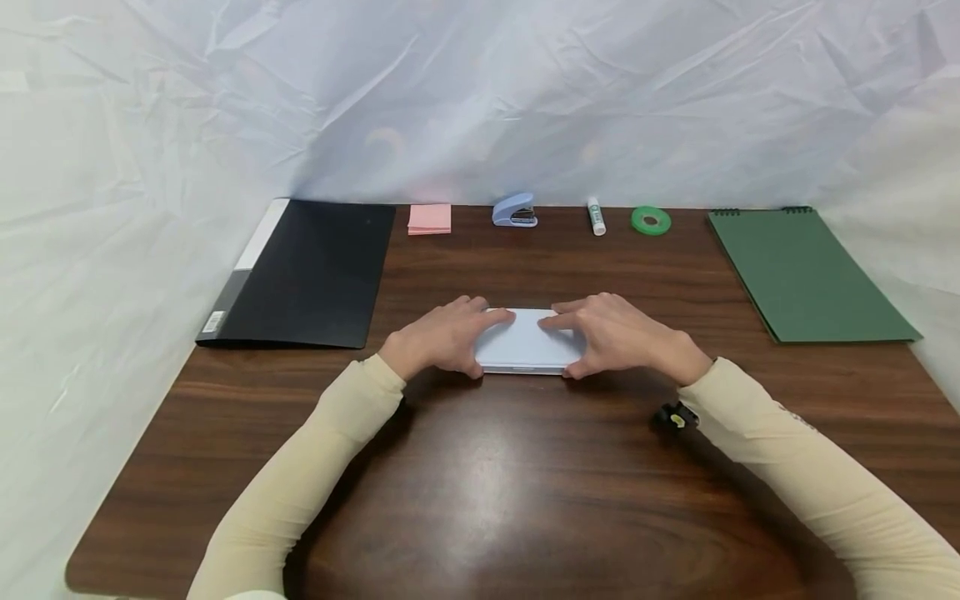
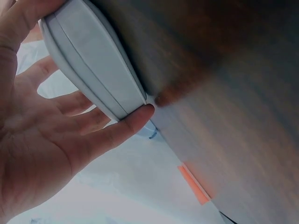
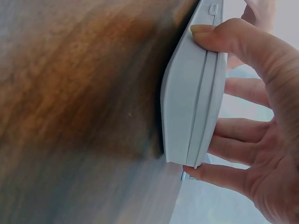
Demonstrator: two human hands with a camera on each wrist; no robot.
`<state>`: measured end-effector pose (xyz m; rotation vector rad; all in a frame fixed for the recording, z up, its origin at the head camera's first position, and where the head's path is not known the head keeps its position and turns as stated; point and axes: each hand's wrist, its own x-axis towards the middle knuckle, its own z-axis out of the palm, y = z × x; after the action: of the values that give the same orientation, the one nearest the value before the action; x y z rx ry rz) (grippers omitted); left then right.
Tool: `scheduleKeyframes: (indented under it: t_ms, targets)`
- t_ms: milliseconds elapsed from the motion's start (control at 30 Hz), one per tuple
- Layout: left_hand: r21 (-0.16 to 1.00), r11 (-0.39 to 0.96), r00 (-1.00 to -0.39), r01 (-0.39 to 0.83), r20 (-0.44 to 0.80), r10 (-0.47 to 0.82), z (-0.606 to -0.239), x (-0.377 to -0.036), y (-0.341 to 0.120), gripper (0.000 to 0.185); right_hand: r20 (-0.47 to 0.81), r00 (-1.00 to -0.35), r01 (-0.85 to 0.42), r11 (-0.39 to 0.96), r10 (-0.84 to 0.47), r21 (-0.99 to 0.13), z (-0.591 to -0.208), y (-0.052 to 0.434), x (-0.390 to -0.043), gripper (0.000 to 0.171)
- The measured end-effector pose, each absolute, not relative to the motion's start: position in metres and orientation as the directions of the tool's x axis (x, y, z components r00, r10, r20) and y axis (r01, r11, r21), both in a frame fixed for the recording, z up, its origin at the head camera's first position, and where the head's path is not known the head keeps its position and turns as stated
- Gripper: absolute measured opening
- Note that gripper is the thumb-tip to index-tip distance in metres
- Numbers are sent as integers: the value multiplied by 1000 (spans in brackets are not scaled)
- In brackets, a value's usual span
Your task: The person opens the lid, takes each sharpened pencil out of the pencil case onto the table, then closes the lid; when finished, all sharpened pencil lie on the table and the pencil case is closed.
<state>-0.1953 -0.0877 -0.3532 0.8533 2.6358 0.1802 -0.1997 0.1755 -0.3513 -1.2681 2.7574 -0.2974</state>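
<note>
From the head camera, the left hand (image 1: 442, 340) and the right hand (image 1: 618, 335) are both gripping a flat pale-blue case (image 1: 527, 348), which is lying closed at the middle of the brown wooden table (image 1: 480, 500); fingers are resting on its lid, thumbs are pressing its near edge. To handle it well, I judge that the grip should be staying even on both ends, so the case is not sliding on the glossy wood. Along the far edge are sitting a black folder (image 1: 307, 271), pink sticky notes (image 1: 430, 218), a blue stapler (image 1: 514, 210), a glue stick (image 1: 596, 217), a green tape roll (image 1: 650, 220) and a green notebook (image 1: 806, 275). White crinkled sheeting (image 1: 480, 92) is hanging all around.

From the left wrist, the thumb is curling round the case's corner (image 2: 93, 65).

From the right wrist, thumb and fingers (image 3: 233, 130) are pinching the case's side seam (image 3: 196, 102).
</note>
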Motion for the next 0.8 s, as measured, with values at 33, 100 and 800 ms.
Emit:
scheduleKeyframes:
  t_ms: [33,100,800]
  targets:
    - [228,809,-750,542,-302,588,-353,-196,-87,89,-6,-648,-743,634,-762,-216,-351,176,-200,68]
    - [219,807,-749,548,-301,591,-353,-196,-87,89,-9,-641,-748,627,-768,-219,-350,176,-201,67]
    - [363,793,-714,489,-356,603,-350,-204,-102,103,-37,-614,-738,590,-788,-328,-341,182,-204,61]
